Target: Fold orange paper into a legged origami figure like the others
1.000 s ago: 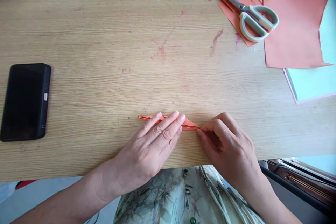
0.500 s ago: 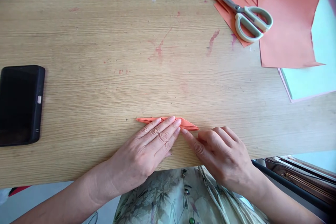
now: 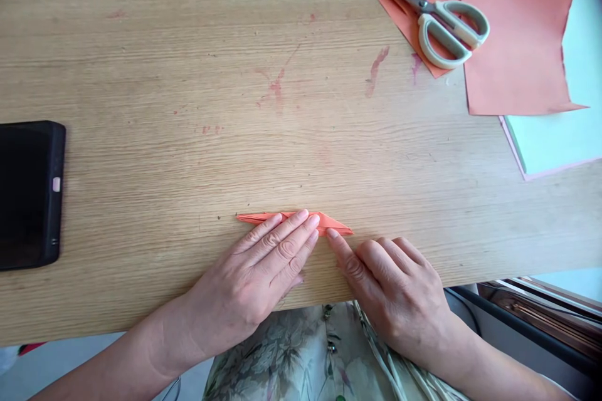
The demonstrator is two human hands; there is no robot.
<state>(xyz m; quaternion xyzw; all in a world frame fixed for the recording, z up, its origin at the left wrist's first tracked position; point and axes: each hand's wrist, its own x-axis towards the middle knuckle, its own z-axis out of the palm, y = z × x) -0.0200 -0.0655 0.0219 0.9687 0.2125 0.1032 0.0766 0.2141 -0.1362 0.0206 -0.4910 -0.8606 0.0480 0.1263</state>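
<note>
Folded orange paper (image 3: 336,224) lies on wooden table (image 3: 188,169), partly under the straight, close-together fingers of L hand (image 3: 254,279). R hand (image 3: 399,294) touches its lower edge w/ one fingertip, others curled; pinching, I cannot tell. Beyond the fingers: reddish stains (image 3: 277,84); upper R, scissors (image 3: 424,6) on orange sheets (image 3: 517,50); far L, black device (image 3: 26,194).

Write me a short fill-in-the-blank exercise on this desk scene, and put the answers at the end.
1. The left hand lies across a narrow piece of folded orange ____.
2. Of the two hands, the one nearer the large orange sheet is the ____.
3. A pair of ____ with pale handles lies at the upper right.
4. The black device is cut off by the picture's ____ edge.

Missing words: paper; right hand; scissors; left.
</note>
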